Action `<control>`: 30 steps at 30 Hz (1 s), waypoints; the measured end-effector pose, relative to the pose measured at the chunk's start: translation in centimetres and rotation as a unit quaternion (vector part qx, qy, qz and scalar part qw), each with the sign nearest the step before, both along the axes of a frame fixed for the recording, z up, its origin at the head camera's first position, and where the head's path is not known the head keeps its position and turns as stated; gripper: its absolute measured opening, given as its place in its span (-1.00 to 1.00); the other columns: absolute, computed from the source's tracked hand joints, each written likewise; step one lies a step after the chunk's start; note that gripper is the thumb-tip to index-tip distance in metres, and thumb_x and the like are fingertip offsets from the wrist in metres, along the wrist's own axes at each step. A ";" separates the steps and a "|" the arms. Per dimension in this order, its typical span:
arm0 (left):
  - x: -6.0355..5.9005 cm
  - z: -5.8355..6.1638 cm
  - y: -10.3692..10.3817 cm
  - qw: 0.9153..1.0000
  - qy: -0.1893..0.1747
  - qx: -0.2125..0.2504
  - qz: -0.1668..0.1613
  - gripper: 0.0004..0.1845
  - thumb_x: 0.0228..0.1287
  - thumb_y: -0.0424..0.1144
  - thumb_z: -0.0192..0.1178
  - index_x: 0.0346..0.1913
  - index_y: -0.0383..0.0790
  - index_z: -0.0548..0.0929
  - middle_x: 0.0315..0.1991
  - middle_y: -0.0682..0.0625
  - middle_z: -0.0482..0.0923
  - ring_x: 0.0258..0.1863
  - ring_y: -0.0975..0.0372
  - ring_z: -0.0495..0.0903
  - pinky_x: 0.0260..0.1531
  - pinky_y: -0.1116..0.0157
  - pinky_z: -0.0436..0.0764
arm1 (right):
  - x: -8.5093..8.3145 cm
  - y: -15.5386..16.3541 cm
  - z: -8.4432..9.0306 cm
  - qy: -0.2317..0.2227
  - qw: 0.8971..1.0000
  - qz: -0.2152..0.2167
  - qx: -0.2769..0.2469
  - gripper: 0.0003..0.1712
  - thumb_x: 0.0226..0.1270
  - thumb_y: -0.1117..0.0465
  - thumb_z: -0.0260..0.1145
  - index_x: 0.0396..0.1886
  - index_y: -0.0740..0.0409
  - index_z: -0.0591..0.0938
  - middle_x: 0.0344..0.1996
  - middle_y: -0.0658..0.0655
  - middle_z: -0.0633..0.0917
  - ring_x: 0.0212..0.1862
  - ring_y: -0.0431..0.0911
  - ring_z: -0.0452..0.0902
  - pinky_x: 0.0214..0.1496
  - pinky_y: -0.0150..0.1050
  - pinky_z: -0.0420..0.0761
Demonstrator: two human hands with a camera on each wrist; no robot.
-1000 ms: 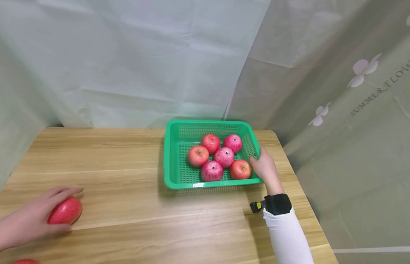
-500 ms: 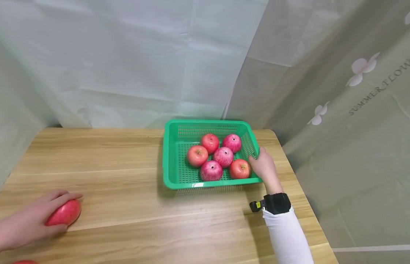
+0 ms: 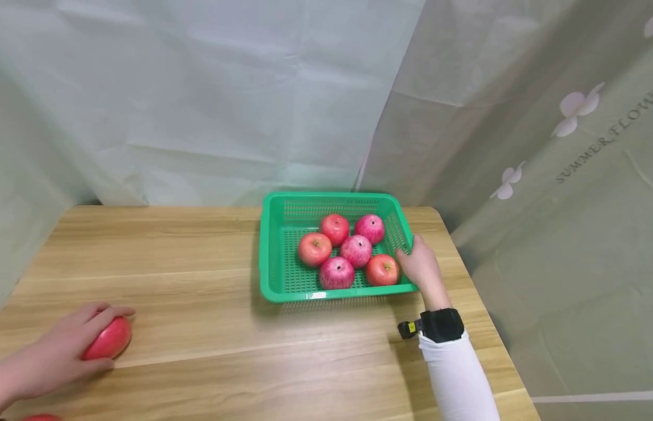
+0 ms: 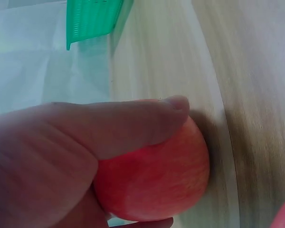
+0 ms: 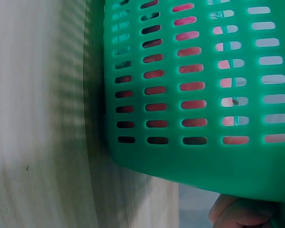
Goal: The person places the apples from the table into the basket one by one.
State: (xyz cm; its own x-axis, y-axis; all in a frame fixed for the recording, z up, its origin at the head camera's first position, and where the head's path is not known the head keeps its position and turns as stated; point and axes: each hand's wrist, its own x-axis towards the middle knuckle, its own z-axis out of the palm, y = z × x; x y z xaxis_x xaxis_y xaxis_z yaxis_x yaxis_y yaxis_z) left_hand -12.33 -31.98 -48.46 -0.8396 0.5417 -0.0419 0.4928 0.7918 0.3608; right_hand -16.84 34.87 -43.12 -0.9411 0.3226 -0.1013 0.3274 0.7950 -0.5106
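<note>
Barely any change: left hand [image 3: 55,351] still cupping the apple [image 3: 107,339] at lower left, right hand [image 3: 422,264] still gripping the basket [image 3: 273,257] rim at centre right, so no progress yet

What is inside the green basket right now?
Five red apples lie clustered toward the right side of the green basket, whose left part is bare mesh. The right hand grips its right rim, hiding that corner.
</note>
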 end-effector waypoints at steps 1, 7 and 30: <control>0.0 0.1 0.1 1.000 -0.009 -0.001 0.004 -0.04 -0.14 0.03 0.75 0.35 -0.15 0.52 0.16 -0.19 0.49 0.03 -0.09 0.54 -0.25 0.15 0.67 | 0.0 0.0 0.0 0.000 1.000 0.000 0.000 -0.33 0.63 0.04 0.18 0.48 0.40 0.30 0.15 0.44 0.61 0.12 0.27 0.58 0.10 0.18 0.61; -0.1 0.2 0.2 0.998 -0.057 -0.010 0.021 -0.05 -0.02 0.01 0.69 0.39 -0.29 0.47 0.19 -0.33 0.44 0.04 -0.20 0.52 -0.18 -0.16 0.68 | 0.0 -0.1 -0.1 0.002 1.000 0.002 0.000 -0.34 0.63 0.05 0.19 0.47 0.41 0.31 0.13 0.44 0.62 0.10 0.27 0.58 0.08 0.18 0.62; 0.4 0.6 0.1 1.000 0.000 -0.024 -0.018 -0.15 0.00 0.10 0.66 0.33 -0.13 0.54 0.20 -0.18 0.49 0.08 -0.09 0.54 -0.21 0.23 0.64 | 0.0 -0.1 0.2 0.001 1.000 0.007 -0.002 -0.34 0.63 0.06 0.17 0.48 0.41 0.30 0.17 0.46 0.61 0.16 0.30 0.58 0.13 0.22 0.61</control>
State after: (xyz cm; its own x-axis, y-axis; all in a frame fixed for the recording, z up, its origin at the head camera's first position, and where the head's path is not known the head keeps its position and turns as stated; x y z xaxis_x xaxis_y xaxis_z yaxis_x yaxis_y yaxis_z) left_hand -11.88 -31.92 -47.91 -0.8200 0.5682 -0.0689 0.5206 0.7905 0.3226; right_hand -16.82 34.77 -42.92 -0.9456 0.3096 -0.1001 0.3156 0.7977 -0.5138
